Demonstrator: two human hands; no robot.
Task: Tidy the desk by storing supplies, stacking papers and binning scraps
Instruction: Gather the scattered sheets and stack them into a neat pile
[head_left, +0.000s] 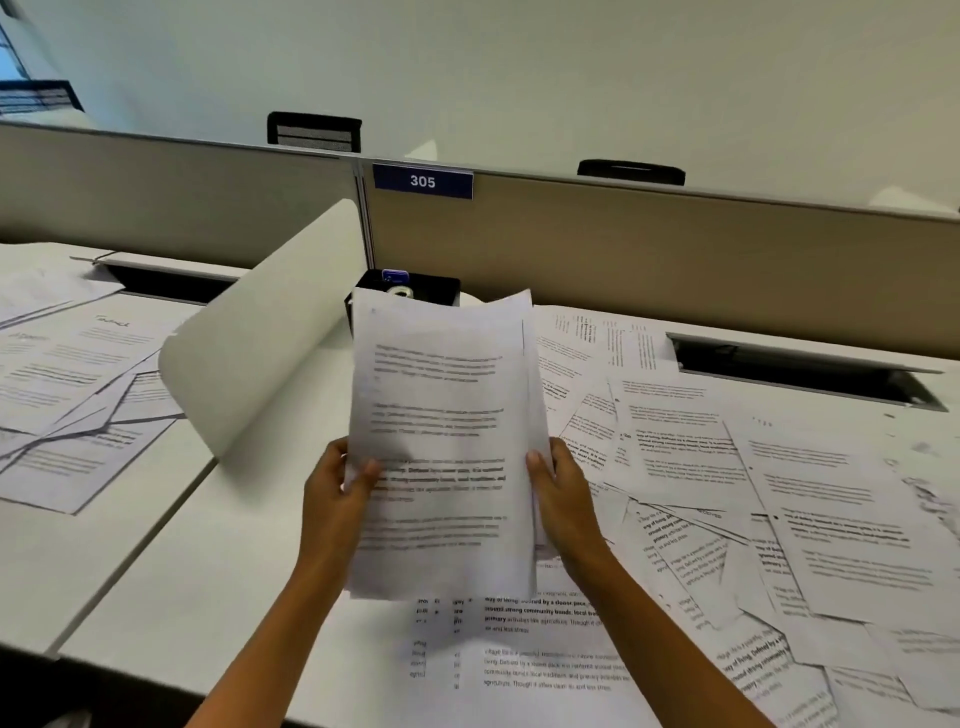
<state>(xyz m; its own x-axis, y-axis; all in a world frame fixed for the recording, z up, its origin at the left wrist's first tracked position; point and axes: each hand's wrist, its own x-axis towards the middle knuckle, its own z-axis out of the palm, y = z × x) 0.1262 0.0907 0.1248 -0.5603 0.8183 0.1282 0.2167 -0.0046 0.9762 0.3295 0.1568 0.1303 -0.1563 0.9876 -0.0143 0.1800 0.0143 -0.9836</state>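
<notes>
A stack of printed papers (441, 415) is held upright above the white desk (208, 561), at the centre of the view. My left hand (337, 488) grips its left edge, thumb across the front sheet. My right hand (558, 488) grips the right edge, fingers curled behind the sheets. Several loose printed sheets (727, 478) lie scattered and overlapping on the desk to the right, and one printed sheet (519, 649) lies flat just below the stack. A black organiser box (441, 291) stands behind the stack, with a tape roll (400, 291) showing at its top.
A low curved white divider (260, 343) separates this desk from the neighbouring desk on the left, where more sheets (78, 374) lie. A beige partition (675, 249) with a blue "305" label (423, 181) closes the back. A dark cable slot (805, 369) sits at the back right.
</notes>
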